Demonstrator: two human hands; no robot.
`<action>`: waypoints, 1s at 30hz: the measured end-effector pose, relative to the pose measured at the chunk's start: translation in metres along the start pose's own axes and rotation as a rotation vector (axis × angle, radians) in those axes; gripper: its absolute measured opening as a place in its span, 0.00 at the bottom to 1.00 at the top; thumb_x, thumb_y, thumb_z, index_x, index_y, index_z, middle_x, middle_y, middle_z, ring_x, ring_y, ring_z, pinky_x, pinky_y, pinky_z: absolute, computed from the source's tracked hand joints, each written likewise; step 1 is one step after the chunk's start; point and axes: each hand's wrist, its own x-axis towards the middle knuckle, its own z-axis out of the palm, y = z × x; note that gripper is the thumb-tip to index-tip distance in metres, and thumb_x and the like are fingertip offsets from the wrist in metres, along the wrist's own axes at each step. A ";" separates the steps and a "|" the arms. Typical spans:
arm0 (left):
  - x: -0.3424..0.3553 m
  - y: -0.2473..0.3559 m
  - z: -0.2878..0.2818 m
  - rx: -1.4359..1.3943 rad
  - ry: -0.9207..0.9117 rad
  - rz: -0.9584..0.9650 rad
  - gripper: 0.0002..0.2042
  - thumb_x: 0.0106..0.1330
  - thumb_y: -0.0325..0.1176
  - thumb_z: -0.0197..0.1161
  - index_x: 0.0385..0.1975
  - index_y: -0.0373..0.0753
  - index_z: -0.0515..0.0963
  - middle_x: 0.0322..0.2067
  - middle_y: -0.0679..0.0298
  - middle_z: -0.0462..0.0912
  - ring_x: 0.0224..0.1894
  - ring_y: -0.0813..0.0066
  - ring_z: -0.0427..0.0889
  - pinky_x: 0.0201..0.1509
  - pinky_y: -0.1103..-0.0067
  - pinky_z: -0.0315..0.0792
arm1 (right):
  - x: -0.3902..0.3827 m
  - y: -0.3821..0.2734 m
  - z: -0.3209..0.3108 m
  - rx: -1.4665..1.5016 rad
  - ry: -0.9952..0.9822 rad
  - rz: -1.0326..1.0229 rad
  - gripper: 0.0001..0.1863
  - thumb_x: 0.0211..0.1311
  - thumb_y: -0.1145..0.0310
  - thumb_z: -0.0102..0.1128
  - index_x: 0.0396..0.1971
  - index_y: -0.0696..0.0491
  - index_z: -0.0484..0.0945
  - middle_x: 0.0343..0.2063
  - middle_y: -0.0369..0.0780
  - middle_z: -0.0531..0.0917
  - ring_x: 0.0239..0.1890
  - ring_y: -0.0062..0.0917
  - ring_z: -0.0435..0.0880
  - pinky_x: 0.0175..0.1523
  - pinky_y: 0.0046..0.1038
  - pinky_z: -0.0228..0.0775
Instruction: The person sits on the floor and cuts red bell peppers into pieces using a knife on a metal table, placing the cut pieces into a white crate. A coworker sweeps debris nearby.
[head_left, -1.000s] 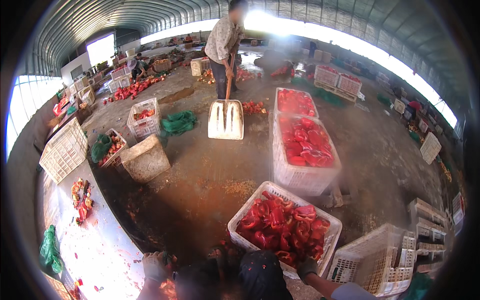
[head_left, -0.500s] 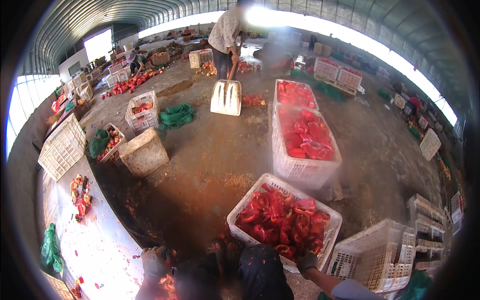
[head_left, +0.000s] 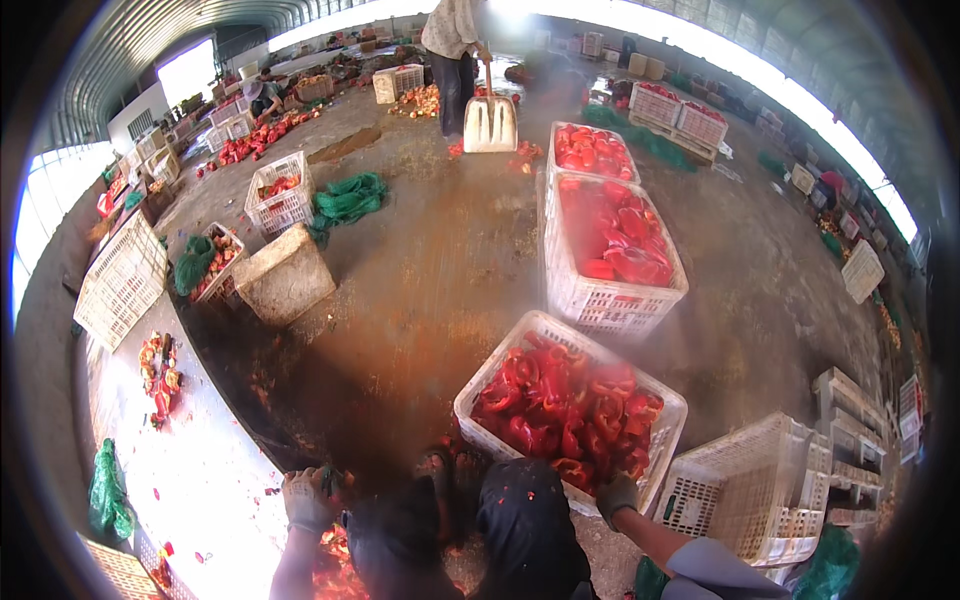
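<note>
A white plastic crate [head_left: 463,408] of cut red peppers [head_left: 560,405] stands on the floor in front of my knees. My right hand [head_left: 617,497], in a dark glove, is closed over its near rim beside the peppers. At the edge of the pale metal table [head_left: 205,470], my gloved left hand [head_left: 308,497] has its fingers curled. Something dark shows at those fingers, too blurred to name. Below that hand lie red and yellowish pepper scraps [head_left: 338,565]. A cluster of pepper cores and trimmings [head_left: 160,378] rests farther up the table.
Two more crates of red peppers [head_left: 615,300] stand just beyond mine. An empty white crate [head_left: 745,490] is at my right. Ahead, a person [head_left: 452,50] holds a wide white shovel [head_left: 490,125]. An upturned crate [head_left: 285,275] and green netting [head_left: 348,198] lie left of centre.
The person's shovel has moved away and to the right, along the floor. The view has tilted slightly down. Both my hands stay in nearly the same places.
</note>
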 end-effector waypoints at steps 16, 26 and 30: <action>-0.003 0.004 -0.012 0.012 -0.042 -0.043 0.21 0.62 0.47 0.69 0.54 0.48 0.87 0.47 0.59 0.89 0.54 0.55 0.87 0.69 0.60 0.70 | -0.005 -0.009 -0.004 0.030 -0.006 -0.012 0.20 0.64 0.59 0.65 0.51 0.53 0.88 0.47 0.56 0.91 0.54 0.55 0.90 0.58 0.53 0.82; -0.001 0.006 -0.015 0.014 -0.058 -0.050 0.21 0.62 0.46 0.70 0.55 0.49 0.86 0.48 0.59 0.89 0.55 0.56 0.86 0.70 0.60 0.70 | -0.001 -0.002 0.001 0.070 -0.020 -0.015 0.20 0.64 0.58 0.65 0.50 0.54 0.88 0.45 0.56 0.91 0.53 0.54 0.90 0.57 0.53 0.82; -0.003 0.005 -0.012 0.016 -0.045 -0.052 0.22 0.62 0.46 0.70 0.56 0.49 0.86 0.48 0.59 0.89 0.56 0.56 0.86 0.71 0.60 0.69 | 0.000 -0.005 0.002 0.047 -0.003 -0.021 0.20 0.66 0.57 0.64 0.51 0.52 0.88 0.45 0.55 0.91 0.53 0.54 0.90 0.56 0.53 0.82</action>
